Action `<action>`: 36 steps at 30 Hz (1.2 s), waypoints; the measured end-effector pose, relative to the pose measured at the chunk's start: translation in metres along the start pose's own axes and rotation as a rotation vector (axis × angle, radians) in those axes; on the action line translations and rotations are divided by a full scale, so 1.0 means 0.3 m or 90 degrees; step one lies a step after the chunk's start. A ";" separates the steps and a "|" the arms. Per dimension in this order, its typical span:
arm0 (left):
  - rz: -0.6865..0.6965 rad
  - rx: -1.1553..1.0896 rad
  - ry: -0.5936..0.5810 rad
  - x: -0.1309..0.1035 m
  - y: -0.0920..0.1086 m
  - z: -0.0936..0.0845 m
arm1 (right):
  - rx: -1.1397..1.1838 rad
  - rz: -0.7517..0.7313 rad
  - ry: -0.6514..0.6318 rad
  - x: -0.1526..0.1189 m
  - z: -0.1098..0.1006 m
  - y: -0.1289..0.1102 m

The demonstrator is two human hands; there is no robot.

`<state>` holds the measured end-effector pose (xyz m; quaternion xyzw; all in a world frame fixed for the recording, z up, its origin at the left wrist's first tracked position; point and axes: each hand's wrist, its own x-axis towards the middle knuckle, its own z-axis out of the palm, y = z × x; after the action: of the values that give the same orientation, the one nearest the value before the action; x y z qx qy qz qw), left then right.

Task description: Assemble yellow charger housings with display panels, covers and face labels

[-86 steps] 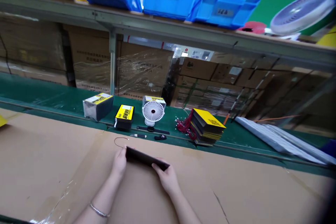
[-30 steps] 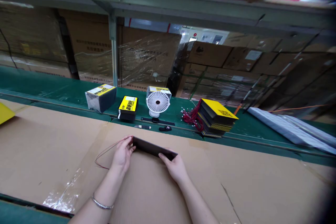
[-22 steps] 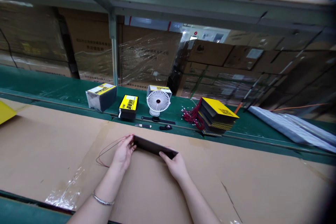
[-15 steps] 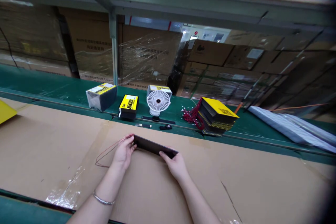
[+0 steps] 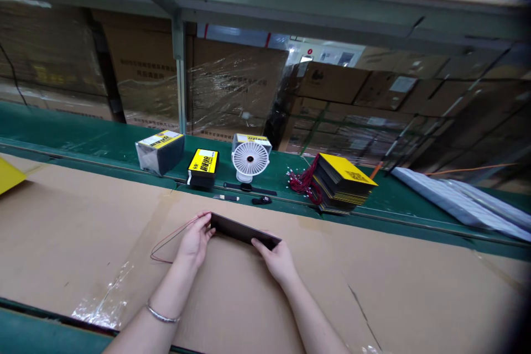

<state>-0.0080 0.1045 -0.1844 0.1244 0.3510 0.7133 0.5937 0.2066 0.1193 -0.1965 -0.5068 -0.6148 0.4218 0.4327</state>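
Observation:
A flat dark panel is held tilted above the cardboard sheet. My left hand grips its left end between thumb and fingers. The right end is pinched by my right hand, thumb on the near face and the other fingers mostly hidden behind. A thin reddish cord loops out to the left beside my left hand. Beyond the panel, a small dark item and a black watch-like strap lie near the edge of the green surface.
Cardboard covers the near worktop. Behind it stand a white fan, yellow-and-black boxes, a wrapped box, and a yellow-topped stack with dark red cords. Silver-grey packaging lies right. A metal shelf beam crosses above.

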 end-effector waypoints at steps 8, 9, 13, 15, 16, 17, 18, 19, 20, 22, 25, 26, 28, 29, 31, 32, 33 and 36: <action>-0.003 -0.007 -0.003 -0.001 -0.001 -0.002 | -0.003 0.004 -0.004 0.002 0.000 0.002; -0.004 -0.007 -0.003 -0.001 0.000 -0.002 | -0.003 0.004 -0.005 0.002 -0.001 0.001; -0.009 -0.010 0.002 -0.001 0.002 0.000 | -0.003 0.003 -0.005 0.001 -0.002 -0.002; -0.013 -0.011 0.003 -0.001 0.003 0.000 | -0.003 0.001 -0.004 0.002 -0.002 -0.001; -0.015 -0.012 0.003 -0.001 0.004 0.000 | -0.002 0.001 -0.004 0.002 -0.001 0.000; -0.017 -0.013 0.002 -0.002 0.004 0.000 | -0.002 0.000 -0.004 0.002 -0.001 0.001; -0.019 -0.014 0.000 -0.002 0.005 -0.001 | -0.002 0.000 -0.004 0.003 -0.001 0.002; -0.021 -0.015 -0.002 -0.002 0.006 -0.001 | -0.002 0.000 -0.004 0.003 -0.001 0.003; -0.023 -0.017 -0.004 -0.001 0.006 -0.002 | -0.002 0.000 -0.005 0.003 -0.002 0.003; -0.030 -0.020 -0.008 0.001 0.007 -0.004 | -0.002 0.000 -0.008 0.002 -0.003 0.002; -0.043 -0.028 -0.010 0.006 0.008 -0.007 | 0.000 -0.001 -0.011 0.001 -0.005 -0.002; -0.047 -0.031 -0.007 0.008 0.008 -0.008 | 0.000 0.000 -0.012 0.001 -0.005 -0.003; -0.051 -0.036 -0.001 0.010 0.008 -0.009 | 0.000 0.000 -0.014 0.000 -0.004 -0.006; -0.053 -0.038 0.002 0.010 0.009 -0.009 | 0.000 0.000 -0.015 0.000 -0.004 -0.006; -0.055 -0.039 0.003 0.010 0.009 -0.010 | -0.001 0.001 -0.016 0.001 -0.003 -0.005; -0.056 -0.038 0.000 0.010 0.009 -0.010 | -0.002 0.002 -0.016 0.001 -0.002 -0.005; -0.057 -0.037 -0.003 0.010 0.010 -0.011 | -0.003 0.002 -0.015 0.002 -0.002 -0.004; -0.056 -0.034 -0.012 0.009 0.012 -0.010 | -0.006 0.006 -0.009 0.003 -0.002 -0.003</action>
<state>-0.0133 0.1057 -0.1849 0.0996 0.3318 0.6942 0.6309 0.2069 0.1202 -0.1955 -0.5085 -0.6176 0.4246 0.4238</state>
